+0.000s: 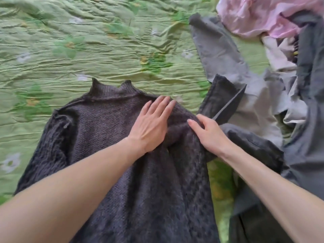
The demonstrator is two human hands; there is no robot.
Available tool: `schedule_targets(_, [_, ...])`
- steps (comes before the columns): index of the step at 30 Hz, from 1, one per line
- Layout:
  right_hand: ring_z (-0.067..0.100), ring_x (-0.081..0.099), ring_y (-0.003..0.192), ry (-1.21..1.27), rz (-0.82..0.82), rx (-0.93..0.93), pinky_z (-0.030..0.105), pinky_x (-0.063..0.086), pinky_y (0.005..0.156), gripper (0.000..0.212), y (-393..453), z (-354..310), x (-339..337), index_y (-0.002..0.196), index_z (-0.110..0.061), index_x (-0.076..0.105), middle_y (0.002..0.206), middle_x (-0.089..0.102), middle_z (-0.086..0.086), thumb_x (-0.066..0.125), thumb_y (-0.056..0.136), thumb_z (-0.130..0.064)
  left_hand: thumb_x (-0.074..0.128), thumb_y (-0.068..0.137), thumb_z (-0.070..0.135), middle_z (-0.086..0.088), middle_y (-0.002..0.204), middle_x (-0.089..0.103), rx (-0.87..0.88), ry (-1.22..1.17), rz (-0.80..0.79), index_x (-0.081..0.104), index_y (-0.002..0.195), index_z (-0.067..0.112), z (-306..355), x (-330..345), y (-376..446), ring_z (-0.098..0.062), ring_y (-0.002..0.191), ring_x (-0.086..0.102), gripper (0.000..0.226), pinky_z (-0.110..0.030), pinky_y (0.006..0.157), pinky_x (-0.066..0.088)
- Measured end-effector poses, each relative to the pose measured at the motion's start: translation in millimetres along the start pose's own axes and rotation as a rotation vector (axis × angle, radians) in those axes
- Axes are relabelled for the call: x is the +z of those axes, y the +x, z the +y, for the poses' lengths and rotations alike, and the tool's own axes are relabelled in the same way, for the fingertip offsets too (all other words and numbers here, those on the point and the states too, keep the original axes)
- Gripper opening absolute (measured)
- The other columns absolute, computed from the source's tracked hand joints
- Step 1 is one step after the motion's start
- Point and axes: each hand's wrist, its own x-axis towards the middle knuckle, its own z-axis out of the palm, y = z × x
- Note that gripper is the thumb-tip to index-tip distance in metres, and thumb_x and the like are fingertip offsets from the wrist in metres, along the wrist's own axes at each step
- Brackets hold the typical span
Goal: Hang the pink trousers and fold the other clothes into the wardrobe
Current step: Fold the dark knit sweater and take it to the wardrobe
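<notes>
- Bed: a green quilted bedspread with a pale flower pattern covers the whole area in view; it is creased throughout.
- Dark knitted sweater: lies spread on the bedspread in the centre and lower part of the view, collar toward the far side, one sleeve running down the left edge. The knit is dark grey with a purplish cast.
- Left hand: rests palm down on the sweater's upper right part, just below the shoulder line. Fingers are straight and held together, pressing flat on the knit; nothing is grasped.
- Right hand: sits at the sweater's right edge, just beside the left hand. Its fingers curl into the knit and the thumb lies on top, so the grip is clamped on a raised fold of the sweater at the shoulder.
- Grey garment: lies to the right of the sweater, one long part reaching toward the far side of the bed; a darker cuffed end lies just beside the right hand.
- Pink trousers: crumpled pink fabric lies at the far right corner, on the pile of clothes and well apart from both hands. Whether it is all one garment cannot be told.
- Clothes pile: pale and grey pieces lie tangled along the right edge; single items cannot be told apart.
</notes>
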Motion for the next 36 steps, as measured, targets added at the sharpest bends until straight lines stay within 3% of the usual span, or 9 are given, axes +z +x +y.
schedule_targets(3, [0.012,0.066,0.082,0.136,-0.034,0.003,0.050,0.056,0.082,0.032,5.1,-7.8,-4.0,0.099,-0.010,0.072,0.095,0.077,0.013,0.059,0.104,-0.039,0.032,0.090,0.017,-0.010,0.145,0.057,0.239,-0.022,-0.010,0.048,0.149,0.009,16.8,-13.7,24.5,-0.032,0.145,0.044,0.061,-0.046,0.127,0.024])
schedule_targets(6, [0.005,0.063,0.074,0.219,-0.026,-0.015,0.032,0.051,0.069,0.029,2.2,-16.4,-10.9,0.095,-0.005,0.075,0.086,0.078,0.005,0.069,0.099,-0.033,0.037,0.092,0.021,-0.014,0.110,0.060,0.240,0.017,-0.005,0.059,0.118,0.006,16.2,-27.5,35.1,-0.039,0.105,0.057,0.037,-0.045,0.102,0.039])
schedule_targets(9, [0.003,0.070,0.078,0.331,-0.076,-0.013,0.019,0.053,0.069,0.019,-12.3,-15.3,-15.1,0.094,-0.014,0.075,0.087,0.079,-0.004,0.083,0.088,-0.031,0.046,0.098,0.016,-0.016,0.112,0.056,0.029,-0.069,0.066,0.053,0.114,0.005,2.9,-39.6,31.8,-0.039,0.105,0.053,0.021,-0.045,0.091,0.039])
schedule_targets(12, [0.009,0.075,0.094,0.078,-0.353,0.068,0.040,0.061,0.088,0.037,-27.8,0.6,-6.7,0.103,-0.024,0.076,0.099,0.080,-0.007,0.082,0.078,-0.051,0.049,0.100,0.013,-0.015,0.116,0.060,-0.058,-0.170,0.095,0.050,0.119,0.006,-6.5,-46.8,23.0,-0.037,0.108,0.054,0.021,-0.044,0.094,0.038])
schedule_targets(14, [0.007,0.075,0.095,-0.114,-0.499,0.122,0.043,0.060,0.091,0.040,-34.6,10.7,0.0,0.106,-0.025,0.075,0.101,0.079,-0.010,0.076,0.080,-0.055,0.049,0.101,0.012,-0.014,0.114,0.063,-0.126,-0.214,0.112,0.050,0.122,0.006,-7.2,-48.2,20.8,-0.036,0.107,0.054,0.022,-0.042,0.097,0.037])
schedule_targets(18, [0.013,0.076,0.089,0.085,-0.399,0.255,0.034,0.061,0.085,0.029,-46.7,4.8,-7.0,0.099,-0.012,0.076,0.094,0.081,-0.003,0.065,0.101,-0.038,0.056,0.099,0.015,-0.011,0.107,0.065,-0.237,-0.193,0.132,0.051,0.117,0.009,-9.0,-47.4,21.0,-0.034,0.104,0.055,0.020,-0.042,0.100,0.037])
schedule_targets(23, [0.022,0.076,0.104,0.284,-0.430,0.335,0.038,0.058,0.094,0.030,-56.1,-16.3,-79.9,0.116,-0.014,0.076,0.110,0.079,0.004,0.072,0.094,-0.035,0.064,0.098,0.032,-0.006,0.113,0.065,-0.214,-0.094,0.084,0.055,0.112,0.013,-5.3,-37.8,26.7,-0.033,0.112,0.054,0.025,-0.045,0.103,0.036])
schedule_targets(32, [0.020,0.075,0.096,-0.154,-0.605,0.365,0.028,0.056,0.086,0.036,-58.8,-7.4,-207.3,0.096,-0.015,0.083,0.103,0.080,0.009,0.077,0.080,-0.046,0.058,0.104,0.030,-0.021,0.120,0.055,-0.204,-0.033,0.037,0.054,0.120,0.002,41.4,-12.7,44.4,-0.042,0.116,0.048,0.032,-0.048,0.102,0.038])
schedule_targets(36, [0.020,0.076,0.091,-0.228,-0.601,0.360,0.033,0.056,0.086,0.061,-66.1,17.4,-234.4,0.103,-0.015,0.082,0.100,0.080,0.009,0.087,0.067,-0.064,0.056,0.104,0.033,-0.019,0.126,0.052,-0.255,0.011,-0.006,0.051,0.125,0.005,38.3,-3.1,47.3,-0.041,0.120,0.046,0.035,-0.049,0.106,0.038])
